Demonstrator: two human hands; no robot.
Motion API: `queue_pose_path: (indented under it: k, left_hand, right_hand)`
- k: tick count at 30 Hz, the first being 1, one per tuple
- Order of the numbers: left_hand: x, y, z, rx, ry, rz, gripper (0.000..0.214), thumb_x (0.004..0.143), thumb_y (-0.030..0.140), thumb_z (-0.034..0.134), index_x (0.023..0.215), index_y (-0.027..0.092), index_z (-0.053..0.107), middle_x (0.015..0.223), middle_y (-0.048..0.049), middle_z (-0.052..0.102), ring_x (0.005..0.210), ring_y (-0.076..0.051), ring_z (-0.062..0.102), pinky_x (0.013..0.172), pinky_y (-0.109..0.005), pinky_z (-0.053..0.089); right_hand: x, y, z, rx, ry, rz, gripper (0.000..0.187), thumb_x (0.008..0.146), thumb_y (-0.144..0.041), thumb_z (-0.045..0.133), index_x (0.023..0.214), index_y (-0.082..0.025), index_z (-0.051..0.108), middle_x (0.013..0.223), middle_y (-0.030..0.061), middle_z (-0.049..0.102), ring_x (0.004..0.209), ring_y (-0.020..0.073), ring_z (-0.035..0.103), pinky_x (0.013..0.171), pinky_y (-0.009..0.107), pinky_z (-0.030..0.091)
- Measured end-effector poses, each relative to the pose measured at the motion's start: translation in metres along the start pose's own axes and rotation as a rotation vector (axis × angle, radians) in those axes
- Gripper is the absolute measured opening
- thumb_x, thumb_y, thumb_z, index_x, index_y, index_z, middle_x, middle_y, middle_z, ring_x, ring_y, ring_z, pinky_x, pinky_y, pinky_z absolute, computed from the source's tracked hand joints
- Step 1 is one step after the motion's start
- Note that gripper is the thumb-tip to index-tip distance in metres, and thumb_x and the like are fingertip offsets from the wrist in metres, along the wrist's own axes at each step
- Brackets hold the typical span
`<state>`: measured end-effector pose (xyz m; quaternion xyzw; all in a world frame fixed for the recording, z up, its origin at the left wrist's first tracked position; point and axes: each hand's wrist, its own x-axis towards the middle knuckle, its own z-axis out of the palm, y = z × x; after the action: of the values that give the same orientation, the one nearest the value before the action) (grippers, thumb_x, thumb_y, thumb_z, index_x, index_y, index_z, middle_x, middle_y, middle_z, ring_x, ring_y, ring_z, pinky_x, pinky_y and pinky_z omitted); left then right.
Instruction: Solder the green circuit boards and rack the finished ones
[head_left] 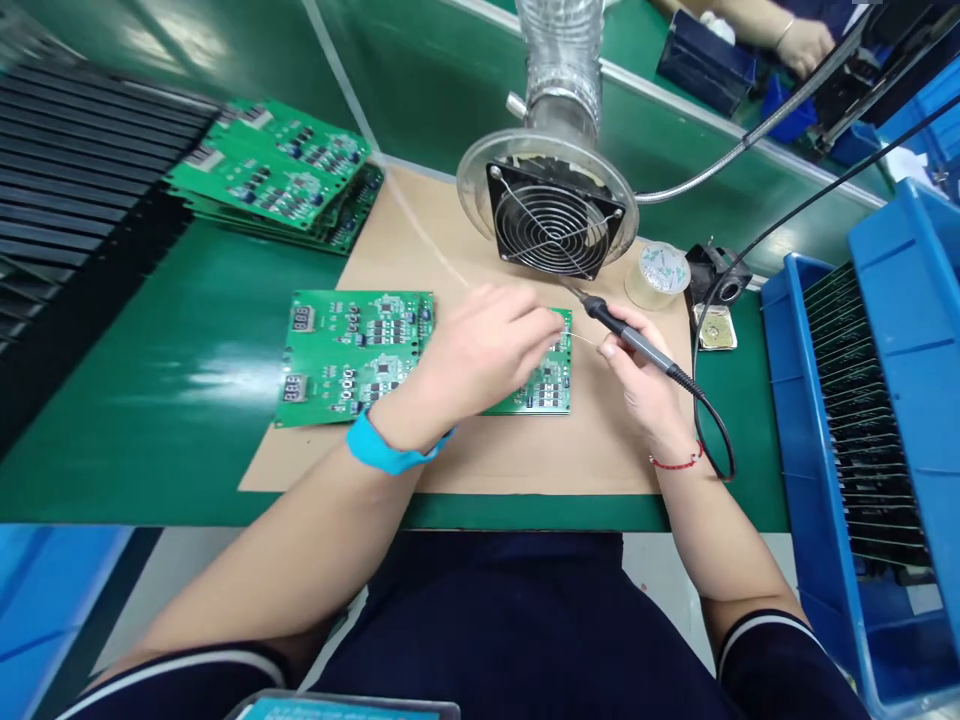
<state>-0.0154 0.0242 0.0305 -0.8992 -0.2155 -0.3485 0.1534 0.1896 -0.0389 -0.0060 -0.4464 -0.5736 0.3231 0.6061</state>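
My right hand (641,375) grips a black soldering iron (626,335) like a pen, its tip pointing left toward the top edge of a green circuit board (544,385). My left hand (480,350) rests over that board with fingers pinched together; a thin solder wire (420,235) runs from the pinch up across the mat. A second green circuit board (349,355) with two small displays lies just left of my left hand. A blue wrist strap (382,450) circles my left wrist.
A brown mat (525,455) covers the green bench. A fume fan (553,225) on a duct stands behind the boards, a solder spool (658,272) beside it. Stacked boards (277,170) lie at back left, black trays far left, blue bins (885,400) right. Another person's hand (806,45) shows top right.
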Motion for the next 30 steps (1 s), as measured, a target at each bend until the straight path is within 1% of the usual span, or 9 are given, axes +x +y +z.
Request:
queue_pose_path:
  k: [2,6,10,12,14,19,24,28,30]
  left_hand:
    - [-0.008,-0.003,-0.009,0.007,0.04,-0.049,0.02,0.103,0.017,0.049,0.09,0.013,0.064,0.086,-0.006,0.062,0.079,-0.019,0.059,0.069,-0.032,0.045]
    - [-0.033,0.009,-0.02,-0.214,-0.05,-0.182,0.018,0.098,0.01,0.05,0.085,0.011,0.062,0.082,-0.0039,0.059,0.073,-0.013,0.059,0.065,-0.025,0.047]
    - [-0.052,0.029,-0.019,-0.394,-0.149,-0.32,0.019,0.095,0.008,0.046,0.082,0.013,0.059,0.079,-0.0019,0.06,0.067,-0.01,0.057,0.06,-0.021,0.045]
    - [-0.057,0.033,-0.018,-0.373,-0.15,-0.37,0.019,0.095,0.008,0.046,0.087,0.013,0.062,0.08,-0.0017,0.061,0.066,-0.01,0.058,0.059,-0.022,0.045]
    - [-0.058,0.033,-0.019,-0.289,-0.097,-0.399,0.018,0.095,0.009,0.047,0.092,0.013,0.064,0.079,-0.0018,0.06,0.064,-0.01,0.056,0.058,-0.023,0.045]
    - [-0.056,0.027,-0.026,-0.12,-0.006,-0.471,0.018,0.092,0.004,0.049,0.089,0.011,0.065,0.081,-0.0054,0.058,0.071,-0.013,0.055,0.062,-0.029,0.045]
    - [-0.057,0.026,-0.026,-0.09,-0.055,-0.521,0.017,0.096,0.008,0.047,0.091,0.014,0.063,0.083,-0.0059,0.058,0.073,-0.015,0.054,0.063,-0.033,0.045]
    - [-0.056,0.029,-0.026,-0.109,-0.096,-0.522,0.017,0.097,0.008,0.046,0.091,0.015,0.061,0.085,-0.0064,0.058,0.075,-0.016,0.054,0.066,-0.034,0.047]
    - [-0.054,0.03,-0.025,-0.102,-0.081,-0.502,0.017,0.096,0.008,0.048,0.091,0.014,0.063,0.084,-0.0065,0.058,0.073,-0.015,0.053,0.065,-0.034,0.047]
  right_hand:
    - [0.001,-0.003,-0.006,-0.013,0.032,0.016,0.038,0.092,-0.036,0.073,0.125,-0.019,0.066,0.093,0.0031,0.066,0.082,0.009,0.061,0.072,0.023,0.053]
    - [-0.005,-0.012,-0.02,-0.089,0.084,0.021,0.032,0.094,-0.038,0.072,0.122,-0.023,0.071,0.11,0.0045,0.07,0.084,0.0081,0.066,0.077,0.023,0.056]
    - [-0.02,-0.02,-0.026,-0.141,0.185,-0.012,0.025,0.096,-0.039,0.07,0.113,-0.022,0.077,0.08,0.0011,0.068,0.063,0.0063,0.06,0.06,0.018,0.053]
    - [-0.029,-0.02,-0.027,-0.139,0.222,-0.024,0.024,0.096,-0.038,0.069,0.111,-0.022,0.078,0.078,0.0014,0.067,0.06,0.006,0.059,0.055,0.016,0.05]
    - [-0.037,-0.017,-0.026,-0.087,0.272,-0.015,0.023,0.095,-0.037,0.07,0.11,-0.022,0.077,0.076,0.0009,0.065,0.058,0.0059,0.059,0.053,0.015,0.05]
    - [-0.051,-0.005,-0.024,0.04,0.378,-0.037,0.015,0.091,-0.03,0.071,0.086,-0.017,0.072,0.064,-0.0012,0.059,0.049,0.0044,0.053,0.047,0.011,0.043]
    - [-0.051,-0.002,-0.024,-0.003,0.33,-0.094,0.012,0.094,-0.026,0.067,0.087,-0.017,0.072,0.062,-0.0025,0.055,0.049,0.0027,0.05,0.048,0.009,0.041]
    - [-0.051,-0.003,-0.024,-0.029,0.284,-0.059,0.012,0.096,-0.027,0.068,0.089,-0.018,0.072,0.064,-0.0025,0.056,0.051,0.0019,0.05,0.049,0.008,0.04]
    - [-0.051,-0.004,-0.024,-0.031,0.272,-0.04,0.013,0.097,-0.029,0.068,0.091,-0.018,0.072,0.065,-0.0023,0.056,0.052,0.0018,0.049,0.05,0.008,0.04]
